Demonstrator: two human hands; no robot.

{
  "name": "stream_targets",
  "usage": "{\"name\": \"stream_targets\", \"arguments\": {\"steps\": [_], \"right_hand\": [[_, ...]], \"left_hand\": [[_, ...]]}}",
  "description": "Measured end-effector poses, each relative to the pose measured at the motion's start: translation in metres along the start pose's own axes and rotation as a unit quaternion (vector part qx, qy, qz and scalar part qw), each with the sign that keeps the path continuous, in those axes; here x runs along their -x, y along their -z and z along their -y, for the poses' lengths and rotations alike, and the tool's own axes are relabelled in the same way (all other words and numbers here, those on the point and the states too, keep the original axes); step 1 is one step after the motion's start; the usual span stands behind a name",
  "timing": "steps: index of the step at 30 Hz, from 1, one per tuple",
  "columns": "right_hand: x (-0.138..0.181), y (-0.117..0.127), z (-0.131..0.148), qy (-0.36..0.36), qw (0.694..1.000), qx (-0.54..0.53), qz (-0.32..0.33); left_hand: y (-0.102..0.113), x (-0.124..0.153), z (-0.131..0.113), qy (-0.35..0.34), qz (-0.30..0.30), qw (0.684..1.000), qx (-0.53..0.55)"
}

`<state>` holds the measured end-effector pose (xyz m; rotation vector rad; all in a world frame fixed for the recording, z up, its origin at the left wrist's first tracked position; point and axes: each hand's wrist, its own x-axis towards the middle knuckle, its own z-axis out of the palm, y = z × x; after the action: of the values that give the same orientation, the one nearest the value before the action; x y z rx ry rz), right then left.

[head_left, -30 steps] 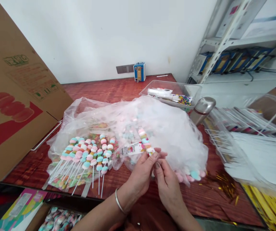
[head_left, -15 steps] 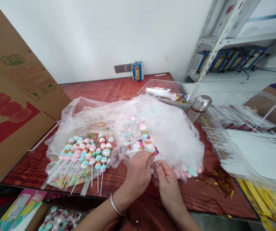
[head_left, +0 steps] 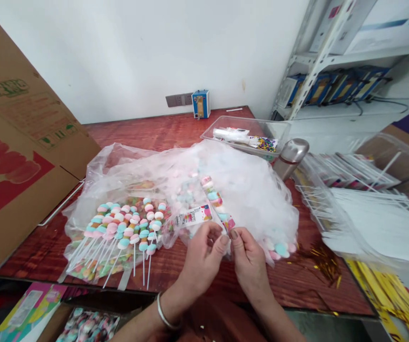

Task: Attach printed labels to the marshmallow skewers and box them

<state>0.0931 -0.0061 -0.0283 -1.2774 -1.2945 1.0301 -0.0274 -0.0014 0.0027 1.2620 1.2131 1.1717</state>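
Note:
A bagged marshmallow skewer [head_left: 212, 195] in a clear printed wrapper points away from me over the plastic bags. My right hand [head_left: 250, 259] pinches its near end between thumb and fingers. Right beside it, my left hand [head_left: 202, 254] has curled fingers, with the thumb pressed at the same end of the wrapper; the exact grip is partly hidden. A flat printed wrapper [head_left: 193, 216] lies just beyond my left hand. To the left, several unwrapped marshmallow skewers [head_left: 119, 223] with white sticks rest on a clear bag of gummy candies [head_left: 97, 270].
A large clear bag of marshmallows [head_left: 254, 190] covers the table's middle. Behind stand a clear plastic bin [head_left: 279, 129] and a steel flask [head_left: 292, 156]. At right, a clear tub holds white sticks [head_left: 372, 218]; gold twist ties [head_left: 327, 266] lie nearby. A cardboard box [head_left: 19, 133] rises at left.
My left hand's fingers have loosened and lifted, its thumb now showing at the wrapper end. The bagged skewer has shifted slightly left. The whole view has moved a little.

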Motion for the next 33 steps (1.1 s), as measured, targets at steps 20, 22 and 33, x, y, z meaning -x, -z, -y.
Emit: {"name": "stream_targets", "arguments": {"steps": [20,22,33], "right_hand": [[0.011,-0.016,-0.018,-0.151,0.948,-0.262,0.104],[0.012,-0.019,-0.020,-0.159,0.942,-0.281,0.089],[0.008,-0.012,-0.021,-0.155,0.948,-0.265,0.088]], "left_hand": [[-0.004,-0.015,0.015,0.173,0.024,0.917,0.360],[-0.006,-0.012,0.021,0.170,0.042,0.928,0.329],[-0.011,-0.012,0.018,0.122,0.002,0.936,0.329]]}}
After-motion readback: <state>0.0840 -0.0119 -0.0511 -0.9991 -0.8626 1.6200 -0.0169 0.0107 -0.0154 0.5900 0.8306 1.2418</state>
